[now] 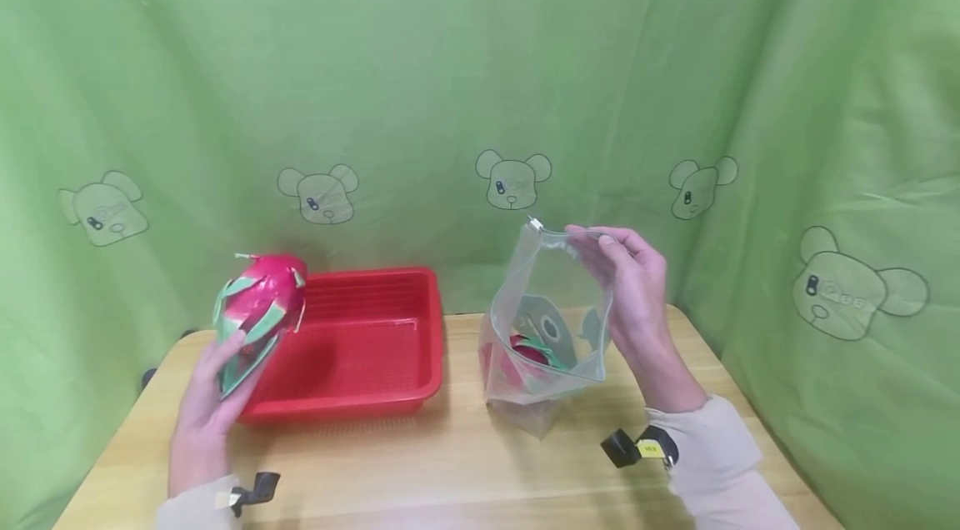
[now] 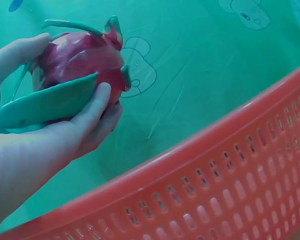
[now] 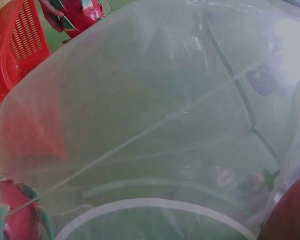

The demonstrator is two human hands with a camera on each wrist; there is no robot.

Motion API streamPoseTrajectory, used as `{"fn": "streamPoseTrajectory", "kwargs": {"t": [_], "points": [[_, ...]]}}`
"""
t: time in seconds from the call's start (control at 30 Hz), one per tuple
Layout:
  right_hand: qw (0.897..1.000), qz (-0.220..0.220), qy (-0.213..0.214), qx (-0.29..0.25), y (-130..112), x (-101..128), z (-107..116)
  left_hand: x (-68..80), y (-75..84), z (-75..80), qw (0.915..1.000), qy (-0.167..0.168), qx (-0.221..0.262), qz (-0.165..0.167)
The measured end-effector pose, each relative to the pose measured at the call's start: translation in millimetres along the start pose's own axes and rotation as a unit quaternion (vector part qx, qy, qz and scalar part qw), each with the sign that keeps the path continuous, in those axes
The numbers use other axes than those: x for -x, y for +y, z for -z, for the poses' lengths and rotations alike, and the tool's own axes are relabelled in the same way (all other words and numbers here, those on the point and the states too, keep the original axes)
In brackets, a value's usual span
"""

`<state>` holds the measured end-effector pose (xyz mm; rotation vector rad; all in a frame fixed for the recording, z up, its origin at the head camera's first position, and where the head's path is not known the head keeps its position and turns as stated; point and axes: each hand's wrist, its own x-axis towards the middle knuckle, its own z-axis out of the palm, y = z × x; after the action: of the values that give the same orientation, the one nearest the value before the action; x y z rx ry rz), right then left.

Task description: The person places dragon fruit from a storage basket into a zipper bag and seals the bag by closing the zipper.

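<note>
No legible txt or nos. anywhere.

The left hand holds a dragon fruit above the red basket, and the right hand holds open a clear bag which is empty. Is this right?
Not quite: the clear bag is not empty. The head view shows a dragon fruit already inside it. The rest stands: the left hand holds a dragon fruit by the red basket, and the right hand holds the bag open.

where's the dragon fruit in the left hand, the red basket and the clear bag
dragon fruit [image 1: 264, 297], head view, on its pink skin above the fingers
red basket [image 1: 420, 322], head view, on its right wall
clear bag [image 1: 555, 276], head view, on the upper front panel below the zip rim
</note>
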<state>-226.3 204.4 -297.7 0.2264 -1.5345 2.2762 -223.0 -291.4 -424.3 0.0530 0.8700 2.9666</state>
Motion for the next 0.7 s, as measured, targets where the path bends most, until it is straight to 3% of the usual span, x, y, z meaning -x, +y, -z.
{"fn": "streamPoseTrajectory", "kwargs": {"t": [0.07, 0.17, 0.3, 0.43, 0.7], "points": [[1.0, 0.0, 0.0, -0.001, 0.2, 0.4, -0.8, 1.7, -0.2, -0.3, 0.9998, -0.016, -0.004, -0.008], [1.0, 0.001, 0.005, -0.003, -0.2, 1.4, -0.6, -1.4, -1.0, -1.8, 0.9974, -0.054, 0.045, -0.014], [1.0, 0.003, 0.007, -0.003, -0.9, 2.4, 0.6, -4.5, -0.4, -4.2, 0.9936, -0.054, 0.096, -0.024], [1.0, -0.002, 0.004, 0.007, -1.4, 3.7, 1.3, -1.5, 0.6, -1.7, 0.9914, -0.05, 0.117, -0.03], [1.0, -0.004, 0.001, 0.005, -1.1, 4.5, 0.0, -4.7, 0.0, -0.2, 0.9816, -0.138, 0.119, -0.058]]}}
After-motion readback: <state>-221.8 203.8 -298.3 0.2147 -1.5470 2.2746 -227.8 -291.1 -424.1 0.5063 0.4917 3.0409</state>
